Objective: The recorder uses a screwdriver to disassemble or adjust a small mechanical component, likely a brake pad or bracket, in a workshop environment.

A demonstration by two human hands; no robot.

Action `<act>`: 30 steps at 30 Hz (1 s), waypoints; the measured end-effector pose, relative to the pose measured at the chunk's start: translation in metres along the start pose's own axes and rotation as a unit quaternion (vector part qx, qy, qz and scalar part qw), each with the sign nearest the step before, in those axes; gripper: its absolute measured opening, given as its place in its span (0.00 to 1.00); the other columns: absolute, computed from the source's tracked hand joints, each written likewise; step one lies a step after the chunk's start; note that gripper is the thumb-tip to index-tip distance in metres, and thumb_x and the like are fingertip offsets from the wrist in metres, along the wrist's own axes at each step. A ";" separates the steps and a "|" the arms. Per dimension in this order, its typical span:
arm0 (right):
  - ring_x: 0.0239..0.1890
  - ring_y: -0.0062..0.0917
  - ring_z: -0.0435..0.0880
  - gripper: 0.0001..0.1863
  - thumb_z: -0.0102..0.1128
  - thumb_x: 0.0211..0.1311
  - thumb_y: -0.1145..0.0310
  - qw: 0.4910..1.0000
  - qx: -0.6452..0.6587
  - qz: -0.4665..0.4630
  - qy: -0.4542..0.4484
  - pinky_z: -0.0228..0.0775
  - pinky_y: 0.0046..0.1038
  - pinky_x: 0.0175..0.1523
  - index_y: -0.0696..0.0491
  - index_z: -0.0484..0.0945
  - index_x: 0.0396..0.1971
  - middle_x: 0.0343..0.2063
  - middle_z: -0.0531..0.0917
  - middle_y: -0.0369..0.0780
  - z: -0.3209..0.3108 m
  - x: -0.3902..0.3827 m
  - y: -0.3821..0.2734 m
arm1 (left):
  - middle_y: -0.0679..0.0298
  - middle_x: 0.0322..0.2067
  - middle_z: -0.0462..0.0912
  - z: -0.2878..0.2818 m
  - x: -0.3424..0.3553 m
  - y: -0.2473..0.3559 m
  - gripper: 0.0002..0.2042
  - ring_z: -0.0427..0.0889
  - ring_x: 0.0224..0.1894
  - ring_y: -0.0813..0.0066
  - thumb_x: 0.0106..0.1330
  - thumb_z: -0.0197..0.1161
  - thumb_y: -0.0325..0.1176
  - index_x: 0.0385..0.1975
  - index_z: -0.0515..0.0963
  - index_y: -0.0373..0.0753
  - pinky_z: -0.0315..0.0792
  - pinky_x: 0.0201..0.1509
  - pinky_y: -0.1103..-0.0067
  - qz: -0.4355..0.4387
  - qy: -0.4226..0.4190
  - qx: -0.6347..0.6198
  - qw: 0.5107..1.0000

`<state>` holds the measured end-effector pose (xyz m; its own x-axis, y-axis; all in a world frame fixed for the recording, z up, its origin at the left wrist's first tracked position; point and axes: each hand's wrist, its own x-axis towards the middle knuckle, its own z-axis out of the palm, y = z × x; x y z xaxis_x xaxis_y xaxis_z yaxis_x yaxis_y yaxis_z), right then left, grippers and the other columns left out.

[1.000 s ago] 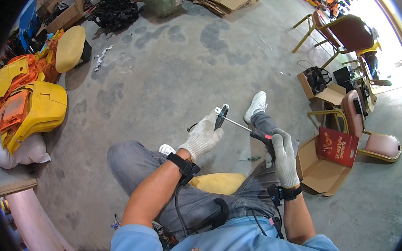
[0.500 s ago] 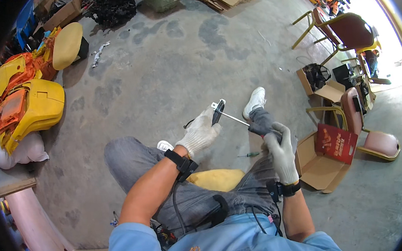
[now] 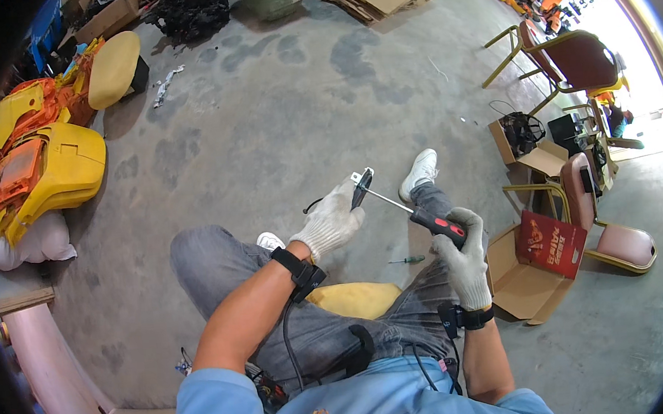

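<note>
We see our left hand (image 3: pixel 331 224), in a white knit glove, clenched around a small dark part (image 3: pixel 360 189) held out over the concrete floor (image 3: pixel 278 125). Most of that part is buried in the glove, so we cannot make out its shape; only a dark upper end with a pale tip shows above the fingers, and a thin dark wire pokes out on the hand's left side. Our right hand (image 3: pixel 462 255), gloved too, grasps the red-and-black handle of a screwdriver (image 3: pixel 423 217), whose thin metal shaft runs up and left to meet the part. The exact spot where the tip touches is too small to read. A second, smaller screwdriver (image 3: pixel 407 260) lies on the floor between our legs. An open cardboard box (image 3: pixel 528 281) stands just right of our right hand, its inside partly hidden by a red flap.
</note>
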<state>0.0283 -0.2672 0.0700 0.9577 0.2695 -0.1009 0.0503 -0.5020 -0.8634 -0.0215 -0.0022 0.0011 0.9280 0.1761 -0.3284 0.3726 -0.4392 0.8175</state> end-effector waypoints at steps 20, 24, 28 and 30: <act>0.39 0.19 0.81 0.22 0.65 0.70 0.72 0.980 0.068 0.179 -0.054 0.79 0.24 0.45 0.57 0.72 0.61 0.39 0.79 0.38 -0.007 -0.003 -0.013 | 0.42 0.40 0.83 0.003 0.002 -0.002 0.22 0.85 0.46 0.41 0.66 0.63 0.39 0.55 0.71 0.33 0.75 0.51 0.54 0.014 0.002 0.013 1.000; 0.32 0.16 0.80 0.20 0.61 0.74 0.71 0.998 -0.036 -0.003 -0.043 0.77 0.23 0.37 0.58 0.72 0.62 0.36 0.80 0.37 -0.003 -0.006 -0.008 | 0.43 0.40 0.83 -0.001 0.001 0.001 0.22 0.84 0.47 0.41 0.66 0.63 0.39 0.56 0.71 0.34 0.74 0.52 0.54 -0.001 -0.011 0.000 1.000; 0.34 0.16 0.81 0.22 0.61 0.74 0.69 0.989 0.047 0.135 -0.036 0.78 0.23 0.34 0.58 0.71 0.63 0.41 0.81 0.38 -0.007 -0.004 -0.010 | 0.42 0.42 0.84 0.000 -0.002 0.003 0.22 0.85 0.49 0.40 0.67 0.64 0.40 0.56 0.71 0.34 0.74 0.53 0.54 0.006 -0.009 0.000 1.000; 0.35 0.16 0.81 0.22 0.61 0.74 0.70 0.985 0.078 0.149 -0.046 0.78 0.23 0.34 0.58 0.70 0.64 0.42 0.81 0.39 -0.009 -0.003 -0.011 | 0.42 0.43 0.84 0.000 -0.002 0.004 0.22 0.85 0.50 0.40 0.67 0.64 0.40 0.56 0.71 0.34 0.74 0.53 0.54 0.014 0.001 0.003 1.000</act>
<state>0.0278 -0.2698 0.0847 0.8936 0.2060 -0.3987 -0.2793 -0.4402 -0.8534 -0.0220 -0.0046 0.0047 0.9380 0.1647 -0.3050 0.3466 -0.4501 0.8230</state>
